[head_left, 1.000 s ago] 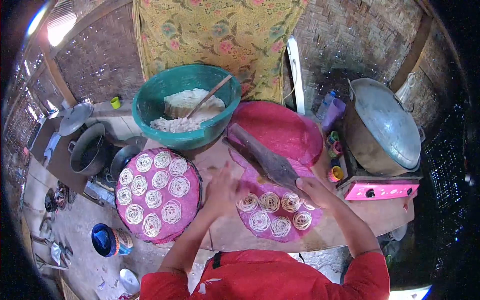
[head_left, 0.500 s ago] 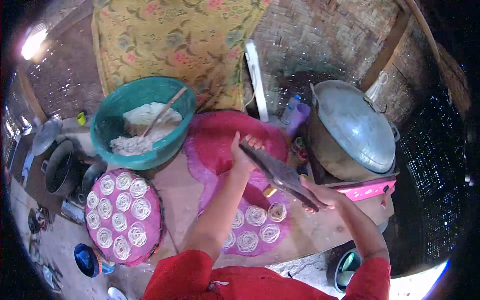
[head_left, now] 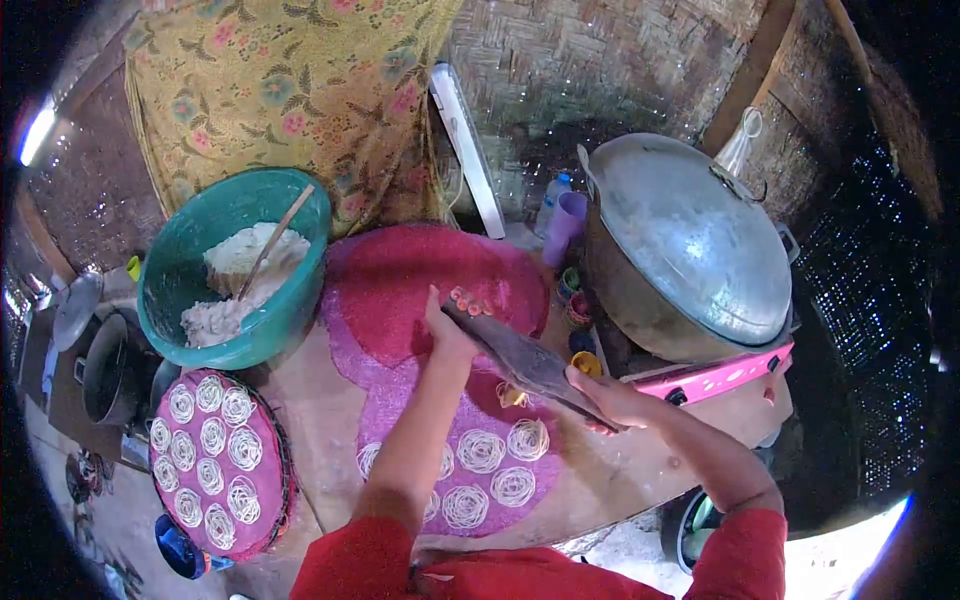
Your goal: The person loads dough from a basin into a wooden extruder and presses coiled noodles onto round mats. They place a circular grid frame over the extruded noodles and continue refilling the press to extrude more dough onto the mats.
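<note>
A dark wooden press-like tool is held aslant between both hands above the pink cloth. My left hand is wrapped round its upper left end, and my right hand grips its lower right end. Below the tool's middle, pale yellow strands hang down over the cloth. Several round nests of white strands lie on the cloth beneath, some partly behind my left forearm. Further back lies a deep pink round piece.
At the left, a round pink tray holds several nests. Behind it is a green basin of white dough with a stick. At the right, a large lidded pot stands on a pink stove. A purple cup stands beside the pot.
My left hand has risen from the table and taken hold of the tool's far end. Strands now hang under the tool. The view has shifted to the right.
</note>
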`<state>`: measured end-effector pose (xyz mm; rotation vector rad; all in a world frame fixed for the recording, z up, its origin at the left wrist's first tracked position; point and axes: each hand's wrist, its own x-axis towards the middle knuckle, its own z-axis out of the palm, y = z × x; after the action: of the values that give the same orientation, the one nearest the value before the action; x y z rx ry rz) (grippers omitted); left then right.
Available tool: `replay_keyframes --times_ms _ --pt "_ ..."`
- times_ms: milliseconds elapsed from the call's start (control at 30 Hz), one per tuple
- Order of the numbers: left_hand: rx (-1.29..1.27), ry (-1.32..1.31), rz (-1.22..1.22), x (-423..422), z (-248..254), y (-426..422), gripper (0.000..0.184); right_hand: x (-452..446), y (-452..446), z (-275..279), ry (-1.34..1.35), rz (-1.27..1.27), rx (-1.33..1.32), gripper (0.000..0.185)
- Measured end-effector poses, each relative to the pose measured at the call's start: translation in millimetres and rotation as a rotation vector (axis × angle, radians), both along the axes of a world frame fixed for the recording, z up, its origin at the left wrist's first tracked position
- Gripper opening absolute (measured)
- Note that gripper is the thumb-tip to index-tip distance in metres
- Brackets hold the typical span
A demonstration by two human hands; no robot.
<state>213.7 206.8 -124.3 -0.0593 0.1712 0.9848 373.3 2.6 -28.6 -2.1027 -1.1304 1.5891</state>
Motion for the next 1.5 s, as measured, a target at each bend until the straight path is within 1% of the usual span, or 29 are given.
replay_keyframes --times_ms 67,133,233,300,367,400,467,533,600,667,700,733,767,800,833,900,933,1000,1067,1100,1167,1200,1267,1333,1367,1400,1433,1467,1500 --pt "-0.044 0.0 0.037 8 -12 -4 0.048 9 -2 12 -0.048 0.031 -0.056 0.068" --pt "-0.012 -0.001 0.067 16 -18 -2 0.047 12 2 21 -0.065 0.055 -0.07 0.067" --pt "0.072 -0.041 0.09 15 -13 11 0.044 10 10 19 -0.192 0.039 0.027 0.066" --pt "0.119 -0.064 0.088 6 -6 14 0.042 1 12 15 -0.186 0.047 0.042 0.067" --pt "0.13 0.013 0.084 -5 4 12 0.042 -1 9 7 -0.166 0.053 0.061 0.067" --pt "0.135 0.022 0.084 -8 8 7 0.042 3 6 -1 -0.108 0.09 0.049 0.068" --pt "0.067 0.063 0.094 -12 10 -6 0.042 7 0 -4 -0.042 0.128 0.04 0.069" --pt "0.05 0.088 0.075 2 -3 -10 0.041 9 -9 2 -0.101 0.056 0.004 0.071" --pt "0.032 0.097 0.052 17 -14 -11 0.041 13 -16 6 -0.155 0.049 0.032 0.071" --pt "0.04 0.002 0.02 32 -24 -6 0.042 16 -20 7 -0.217 0.034 0.063 0.072" --pt "0.128 -0.144 -0.042 37 -36 0 0.042 17 -22 3 -0.222 -0.012 0.077 0.071" --pt "0.135 -0.149 -0.049 39 -24 -1 0.042 20 -24 -1 -0.226 -0.06 0.091 0.07" --pt "0.068 -0.047 -0.06 39 -6 -6 0.045 24 -26 -8 -0.228 -0.068 0.096 0.07" --pt "0.003 0.057 -0.071 39 11 -12 0.05 31 -28 -17 -0.16 -0.098 0.137 0.067" --pt "0.007 0.061 -0.077 36 20 -19 0.05 35 -30 -21 -0.088 -0.126 0.176 0.065" --pt "0.059 0.342 -0.19 28 28 -30 0.042 35 -35 -18 -0.057 -0.134 0.213 0.065" --pt "0.066 0.35 -0.196 26 18 -35 0.042 35 -37 -17 -0.031 -0.136 0.246 0.064" --pt "0.689 1.341 -0.415 21 -27 -44 0.039 36 -39 -19 -0.024 -0.145 0.251 0.064" --pt "1.154 1.207 -0.484 28 -73 -50 0.035 35 -40 -21 -0.019 -0.153 0.251 0.064" --pt "1.154 1.21 -0.493 30 -82 -54 0.035 34 -41 -22 -0.028 -0.169 0.278 0.064" --pt "0.922 1.039 -0.663 32 -87 -63 0.036 31 -42 -20 -0.036 -0.188 0.3 0.063" --pt "0.923 1.038 -0.666 33 -87 -63 0.036 29 -42 -18 -0.041 -0.188 0.306 0.065" --pt "0.829 1.032 -0.78 35 -73 -65 0.037 29 -42 -17 -0.052 -0.194 0.316 0.066" --pt "0.868 1.068 -0.75 37 -70 -68 0.04 32 -40 -26 -0.152 -0.143 0.29 0.068" --pt "0.901 1.107 -0.716 38 -70 -69 0.042 33 -39 -33 -0.153 -0.148 0.291 0.068" --pt "0.904 1.106 -0.719 37 -73 -67 0.042 32 -39 -43 -0.208 -0.136 0.42 0.068" --pt "0.929 1.131 -0.771 38 -83 -61 0.042 31 -38 -47 -0.264 -0.122 0.55 0.068" --pt "0.953 1.157 -0.822 39 -96 -55 0.041 31 -38 -46 -0.263 -0.124 0.55 0.068" --pt "0.954 1.158 -0.823 44 -115 -48 0.041 30 -38 -42 -0.297 -0.117 0.494 0.064"
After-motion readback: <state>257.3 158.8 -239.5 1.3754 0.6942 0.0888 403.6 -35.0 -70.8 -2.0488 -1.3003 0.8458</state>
